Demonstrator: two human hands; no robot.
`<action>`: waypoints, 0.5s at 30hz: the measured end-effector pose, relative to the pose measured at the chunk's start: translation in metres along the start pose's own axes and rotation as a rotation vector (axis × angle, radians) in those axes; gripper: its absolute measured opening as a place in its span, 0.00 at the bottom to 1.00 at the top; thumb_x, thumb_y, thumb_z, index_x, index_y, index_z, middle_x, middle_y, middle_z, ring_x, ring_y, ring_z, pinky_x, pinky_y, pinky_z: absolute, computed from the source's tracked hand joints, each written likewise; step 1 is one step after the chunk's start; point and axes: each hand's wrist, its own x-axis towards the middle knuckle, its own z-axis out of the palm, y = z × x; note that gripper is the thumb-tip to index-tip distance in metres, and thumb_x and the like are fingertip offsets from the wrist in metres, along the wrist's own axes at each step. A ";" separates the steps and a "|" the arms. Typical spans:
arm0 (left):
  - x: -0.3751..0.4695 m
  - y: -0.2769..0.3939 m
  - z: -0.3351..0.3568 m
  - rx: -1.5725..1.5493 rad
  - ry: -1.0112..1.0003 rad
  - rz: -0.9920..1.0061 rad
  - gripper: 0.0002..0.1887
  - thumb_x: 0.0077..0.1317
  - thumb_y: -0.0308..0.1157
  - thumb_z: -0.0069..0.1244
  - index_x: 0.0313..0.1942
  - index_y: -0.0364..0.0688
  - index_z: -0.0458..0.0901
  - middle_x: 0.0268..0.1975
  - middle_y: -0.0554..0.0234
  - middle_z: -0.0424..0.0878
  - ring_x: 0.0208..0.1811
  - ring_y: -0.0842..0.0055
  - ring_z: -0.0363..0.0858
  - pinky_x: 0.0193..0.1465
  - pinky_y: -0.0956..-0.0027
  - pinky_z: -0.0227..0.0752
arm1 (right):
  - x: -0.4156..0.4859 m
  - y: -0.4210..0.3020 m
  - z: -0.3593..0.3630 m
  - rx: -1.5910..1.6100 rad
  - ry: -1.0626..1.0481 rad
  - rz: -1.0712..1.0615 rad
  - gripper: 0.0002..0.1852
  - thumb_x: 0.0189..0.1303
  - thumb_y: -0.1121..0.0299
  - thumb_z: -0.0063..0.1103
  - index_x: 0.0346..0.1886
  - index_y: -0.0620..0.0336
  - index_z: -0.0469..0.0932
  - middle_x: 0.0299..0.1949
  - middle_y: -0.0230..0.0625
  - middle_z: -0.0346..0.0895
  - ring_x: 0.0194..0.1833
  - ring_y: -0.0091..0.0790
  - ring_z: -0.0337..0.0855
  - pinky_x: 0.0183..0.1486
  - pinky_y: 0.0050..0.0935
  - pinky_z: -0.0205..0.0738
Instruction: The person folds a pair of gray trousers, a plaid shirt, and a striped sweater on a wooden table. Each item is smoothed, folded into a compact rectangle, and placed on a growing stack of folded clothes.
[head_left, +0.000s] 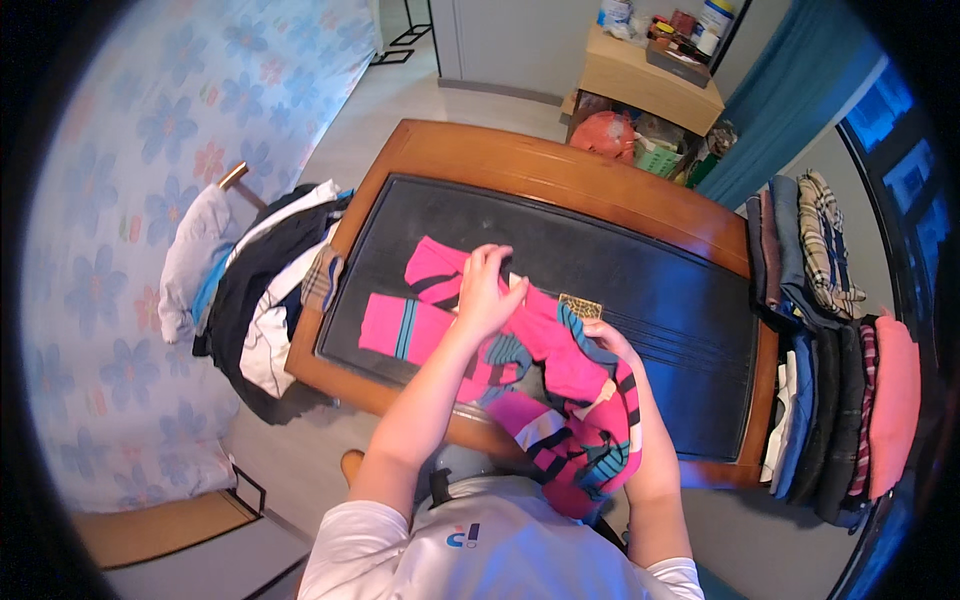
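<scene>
A bright pink knit garment (551, 337) with teal, black and white stripes lies bunched on the dark inset panel of a wooden table (510, 142). Its lower part hangs over the near edge against my body. My left hand (487, 292) holds the garment near its upper middle, thumb and fingers curled on the cloth. On the other side, my right hand (611, 341) grips a striped edge, its fingers partly hidden by fabric. A pink sleeve end with teal bands (390, 328) stretches flat to the left. Just beyond my right hand is a small gold-and-black patterned patch (581, 306).
A heap of loose clothes (274, 277) sits off the table's left end. Folded clothes (825, 390) are stacked at the right end. Behind stands a wooden cabinet (645, 82) with jars on top, beside a teal curtain (780, 97). Flower-patterned fabric (165, 195) hangs at left.
</scene>
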 end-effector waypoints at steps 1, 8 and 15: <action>-0.002 0.001 0.000 0.007 -0.100 -0.015 0.28 0.55 0.39 0.61 0.55 0.37 0.75 0.57 0.45 0.72 0.61 0.52 0.70 0.65 0.55 0.64 | -0.002 -0.002 0.002 0.016 0.039 0.008 0.20 0.64 0.66 0.50 0.54 0.70 0.77 0.47 0.37 0.82 0.46 0.28 0.82 0.51 0.26 0.75; -0.010 0.034 0.002 -0.353 -0.375 0.087 0.37 0.57 0.33 0.61 0.66 0.36 0.65 0.60 0.46 0.73 0.61 0.57 0.73 0.64 0.60 0.66 | -0.001 -0.009 0.028 -0.301 0.078 -0.040 0.11 0.70 0.66 0.56 0.39 0.65 0.81 0.37 0.30 0.81 0.37 0.21 0.78 0.42 0.22 0.72; 0.007 -0.011 -0.018 0.287 0.022 -0.189 0.40 0.55 0.38 0.63 0.64 0.33 0.65 0.62 0.39 0.66 0.68 0.49 0.60 0.70 0.50 0.55 | 0.005 -0.008 0.027 -0.250 0.298 -0.164 0.06 0.67 0.74 0.59 0.43 0.65 0.79 0.38 0.32 0.82 0.41 0.22 0.82 0.47 0.21 0.75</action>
